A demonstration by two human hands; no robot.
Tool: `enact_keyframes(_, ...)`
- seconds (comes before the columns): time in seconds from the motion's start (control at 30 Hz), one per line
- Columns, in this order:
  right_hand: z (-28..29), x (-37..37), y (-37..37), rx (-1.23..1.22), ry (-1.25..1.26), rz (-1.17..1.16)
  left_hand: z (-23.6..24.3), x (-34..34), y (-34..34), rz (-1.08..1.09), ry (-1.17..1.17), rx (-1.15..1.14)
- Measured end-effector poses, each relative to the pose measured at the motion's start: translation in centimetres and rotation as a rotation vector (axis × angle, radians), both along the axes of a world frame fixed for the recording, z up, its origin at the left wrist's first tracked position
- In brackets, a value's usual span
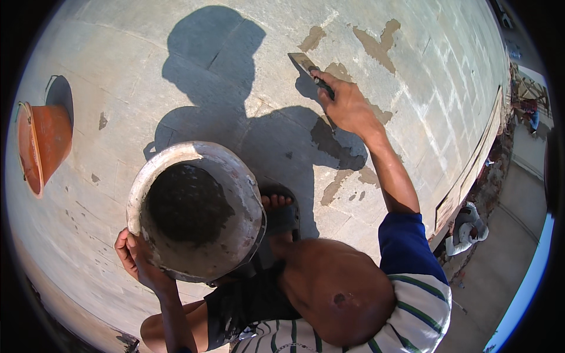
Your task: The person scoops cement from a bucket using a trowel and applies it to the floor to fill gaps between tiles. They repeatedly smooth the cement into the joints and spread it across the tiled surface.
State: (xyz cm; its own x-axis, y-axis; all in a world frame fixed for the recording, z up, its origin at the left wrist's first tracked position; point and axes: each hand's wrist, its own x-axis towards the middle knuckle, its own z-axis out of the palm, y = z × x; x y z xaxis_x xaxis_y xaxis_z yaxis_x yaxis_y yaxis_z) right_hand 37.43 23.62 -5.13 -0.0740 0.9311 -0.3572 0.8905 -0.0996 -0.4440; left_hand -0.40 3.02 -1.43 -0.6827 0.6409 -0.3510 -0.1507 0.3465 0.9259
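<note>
Right hand [347,106] is wrapped around a trowel [311,69] in the upper middle of the frame, on the concrete floor [118,65]; left hand [136,259] grips the mortar bucket [197,212] at lower left.

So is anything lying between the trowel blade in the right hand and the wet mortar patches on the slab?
Nothing visible does. The right hand grips the trowel, whose blade already rests on the slab among the mortar patches. The left hand steadies the bucket, well apart.
</note>
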Motion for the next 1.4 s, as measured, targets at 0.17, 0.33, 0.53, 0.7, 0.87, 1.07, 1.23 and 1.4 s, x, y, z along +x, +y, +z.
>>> enact_keyframes(0.17,-2.7,4.6,2.3,0.256,-0.055,-0.028,0.1,0.0,0.1,-0.019,0.006,0.002)
enact_keyframes(0.33,-2.2,4.0,2.7,0.078,-0.099,-0.044,0.2,0.3,0.4,0.021,0.019,-0.005)
enact_keyframes(0.53,-1.5,2.1,1.7,-0.016,-0.121,-0.003,0.2,0.2,0.5,-0.018,0.039,-0.009)
enact_keyframes(0.7,1.4,0.9,0.7,-0.26,-0.054,-0.063,0.2,0.1,0.2,-0.02,0.028,-0.01)
enact_keyframes(0.87,-0.8,3.1,-0.2,0.036,0.089,-0.118,-0.3,-0.4,-0.4,-0.022,0.029,0.031)
enact_keyframes(1.07,-1.4,3.5,2.3,0.103,-0.103,-0.044,-0.2,-0.1,0.1,-0.055,-0.003,0.048)
enact_keyframes(1.23,4.4,-1.2,-1.9,-0.304,0.171,0.208,-0.6,0.0,-0.2,-0.025,0.023,0.078)
enact_keyframes(1.4,6.8,-8.4,-6.7,-0.446,0.494,0.788,0.3,0.2,0.8,-0.04,0.016,0.078)
